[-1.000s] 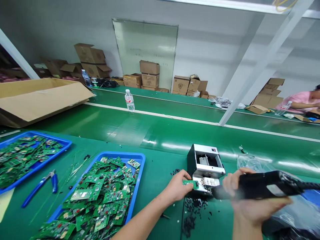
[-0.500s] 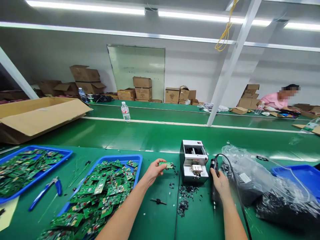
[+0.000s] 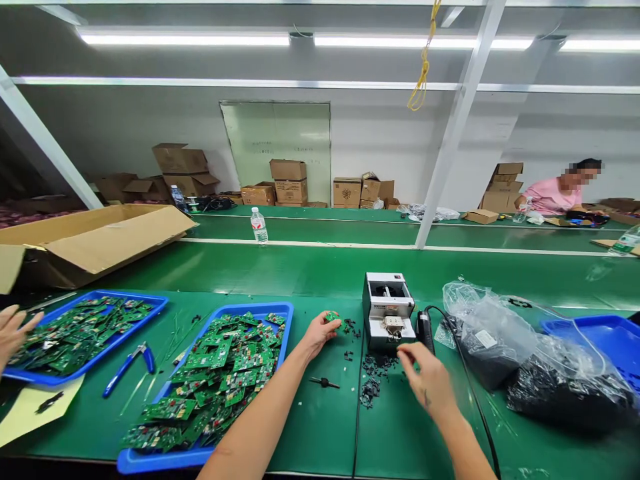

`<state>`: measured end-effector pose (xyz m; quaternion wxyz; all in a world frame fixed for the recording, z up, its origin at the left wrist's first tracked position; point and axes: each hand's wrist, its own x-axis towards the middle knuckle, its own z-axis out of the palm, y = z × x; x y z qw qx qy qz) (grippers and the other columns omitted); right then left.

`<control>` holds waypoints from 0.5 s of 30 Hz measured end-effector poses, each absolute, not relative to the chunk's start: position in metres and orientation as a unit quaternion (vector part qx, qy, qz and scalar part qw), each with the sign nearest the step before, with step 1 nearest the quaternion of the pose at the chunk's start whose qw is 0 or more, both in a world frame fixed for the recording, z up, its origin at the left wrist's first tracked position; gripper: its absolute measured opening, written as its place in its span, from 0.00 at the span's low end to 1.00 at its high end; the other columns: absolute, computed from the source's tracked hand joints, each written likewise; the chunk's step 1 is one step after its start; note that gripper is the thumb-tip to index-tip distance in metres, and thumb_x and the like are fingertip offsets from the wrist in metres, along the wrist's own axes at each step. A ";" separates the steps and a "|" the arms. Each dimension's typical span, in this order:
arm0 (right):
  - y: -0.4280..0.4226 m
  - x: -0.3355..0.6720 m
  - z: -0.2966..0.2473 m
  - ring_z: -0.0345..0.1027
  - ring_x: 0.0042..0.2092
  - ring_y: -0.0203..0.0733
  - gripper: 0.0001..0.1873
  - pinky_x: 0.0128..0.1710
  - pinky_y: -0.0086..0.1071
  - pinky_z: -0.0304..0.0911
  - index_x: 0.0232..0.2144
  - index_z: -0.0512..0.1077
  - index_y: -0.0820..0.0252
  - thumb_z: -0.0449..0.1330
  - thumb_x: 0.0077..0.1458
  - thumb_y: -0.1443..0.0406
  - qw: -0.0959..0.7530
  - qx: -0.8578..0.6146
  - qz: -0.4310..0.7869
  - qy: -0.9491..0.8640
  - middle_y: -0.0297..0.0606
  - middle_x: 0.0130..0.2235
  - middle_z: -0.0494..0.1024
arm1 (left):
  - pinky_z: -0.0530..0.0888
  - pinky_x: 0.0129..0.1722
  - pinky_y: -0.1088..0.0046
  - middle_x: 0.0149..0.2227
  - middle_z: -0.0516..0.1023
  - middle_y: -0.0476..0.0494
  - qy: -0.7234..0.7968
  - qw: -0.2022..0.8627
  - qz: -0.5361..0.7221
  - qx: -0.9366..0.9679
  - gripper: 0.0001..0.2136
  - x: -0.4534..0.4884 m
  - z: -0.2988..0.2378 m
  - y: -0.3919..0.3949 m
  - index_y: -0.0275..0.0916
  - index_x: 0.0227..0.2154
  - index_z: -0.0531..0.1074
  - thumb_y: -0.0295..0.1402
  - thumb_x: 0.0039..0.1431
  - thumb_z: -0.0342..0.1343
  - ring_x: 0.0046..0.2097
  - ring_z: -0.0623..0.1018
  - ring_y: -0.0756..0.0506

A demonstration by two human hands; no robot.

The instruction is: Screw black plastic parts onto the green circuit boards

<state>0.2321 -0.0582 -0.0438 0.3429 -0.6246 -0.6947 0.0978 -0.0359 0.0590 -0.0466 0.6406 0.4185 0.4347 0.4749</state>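
Observation:
My left hand (image 3: 318,332) is closed on a small green circuit board (image 3: 332,317), just left of a small white and black machine (image 3: 387,310). My right hand (image 3: 428,381) is empty, its fingers loosely apart and pointing at a pile of small black parts (image 3: 373,375) in front of the machine. A black electric screwdriver (image 3: 425,328) with a cable lies beside the machine, apart from my right hand. A blue tray (image 3: 280,310) heaped with green circuit boards sits under my left forearm.
Another person's hand (image 3: 13,330) reaches over a second blue tray (image 3: 150,303) of boards at the left. Blue pliers (image 3: 131,363) and a black bit (image 3: 324,383) lie on the green table. Plastic bags (image 3: 500,340) of black parts and another blue tray (image 3: 595,333) sit at the right. A person in pink (image 3: 553,193) works far off.
My right hand has let go of the screwdriver and moved left toward the black parts. My left hand has drawn the board slightly closer. Another person's hand has appeared at the left.

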 end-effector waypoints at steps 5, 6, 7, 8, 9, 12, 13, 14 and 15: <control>-0.078 0.189 -0.048 0.71 0.42 0.42 0.08 0.42 0.33 0.66 0.38 0.74 0.52 0.54 0.59 0.64 0.257 -0.524 0.152 -0.797 0.37 0.40 0.76 | 0.62 0.28 0.79 0.30 0.70 0.49 0.443 0.634 0.466 0.429 0.24 -0.034 -0.046 0.057 0.35 0.33 0.72 0.43 0.34 0.71 0.30 0.69 0.53; -0.078 0.185 -0.050 0.71 0.42 0.42 0.08 0.42 0.33 0.66 0.38 0.75 0.52 0.56 0.57 0.65 0.243 -0.518 0.158 -0.805 0.37 0.40 0.76 | 0.62 0.28 0.79 0.30 0.70 0.49 0.443 0.633 0.465 0.432 0.24 -0.034 -0.047 0.057 0.35 0.34 0.72 0.44 0.35 0.70 0.30 0.69 0.53; -0.077 0.182 -0.051 0.71 0.42 0.43 0.08 0.41 0.33 0.66 0.37 0.75 0.52 0.57 0.56 0.66 0.229 -0.514 0.163 -0.810 0.37 0.40 0.76 | 0.62 0.28 0.79 0.30 0.70 0.49 0.441 0.632 0.466 0.435 0.24 -0.035 -0.047 0.057 0.35 0.34 0.72 0.45 0.36 0.70 0.30 0.69 0.53; -0.076 0.180 -0.052 0.71 0.42 0.43 0.09 0.41 0.33 0.66 0.37 0.75 0.52 0.57 0.55 0.67 0.217 -0.512 0.168 -0.814 0.38 0.40 0.76 | 0.62 0.28 0.79 0.30 0.70 0.49 0.439 0.631 0.466 0.438 0.24 -0.036 -0.048 0.057 0.35 0.35 0.72 0.46 0.37 0.69 0.30 0.69 0.53; -0.074 0.178 -0.052 0.71 0.42 0.44 0.09 0.41 0.34 0.66 0.37 0.76 0.53 0.57 0.55 0.67 0.207 -0.509 0.174 -0.817 0.38 0.40 0.76 | 0.63 0.28 0.79 0.31 0.70 0.49 0.438 0.630 0.467 0.440 0.24 -0.037 -0.048 0.057 0.36 0.35 0.72 0.46 0.38 0.68 0.31 0.69 0.53; -0.067 0.178 -0.054 0.72 0.41 0.45 0.11 0.41 0.34 0.65 0.37 0.76 0.54 0.54 0.58 0.66 0.188 -0.502 0.200 -0.820 0.40 0.38 0.76 | 0.64 0.29 0.78 0.32 0.71 0.48 0.431 0.631 0.466 0.447 0.23 -0.039 -0.050 0.057 0.36 0.35 0.71 0.48 0.41 0.67 0.32 0.69 0.52; -0.063 0.179 -0.055 0.72 0.40 0.44 0.12 0.41 0.34 0.65 0.38 0.77 0.55 0.53 0.59 0.66 0.187 -0.498 0.211 -0.820 0.40 0.38 0.77 | 0.65 0.30 0.78 0.32 0.71 0.48 0.427 0.633 0.464 0.449 0.23 -0.039 -0.051 0.056 0.36 0.34 0.70 0.49 0.42 0.66 0.32 0.70 0.52; -0.060 0.180 -0.055 0.73 0.40 0.44 0.14 0.41 0.34 0.65 0.38 0.77 0.55 0.51 0.60 0.65 0.189 -0.494 0.223 -0.819 0.41 0.38 0.77 | 0.66 0.30 0.78 0.32 0.71 0.48 0.421 0.637 0.460 0.453 0.23 -0.040 -0.051 0.056 0.35 0.34 0.70 0.50 0.43 0.65 0.31 0.70 0.52; -0.056 0.182 -0.056 0.73 0.40 0.44 0.15 0.42 0.34 0.65 0.39 0.77 0.56 0.50 0.61 0.65 0.193 -0.490 0.234 -0.817 0.42 0.38 0.77 | 0.66 0.31 0.77 0.33 0.72 0.47 0.416 0.642 0.454 0.457 0.23 -0.040 -0.051 0.056 0.35 0.33 0.70 0.50 0.44 0.65 0.31 0.70 0.52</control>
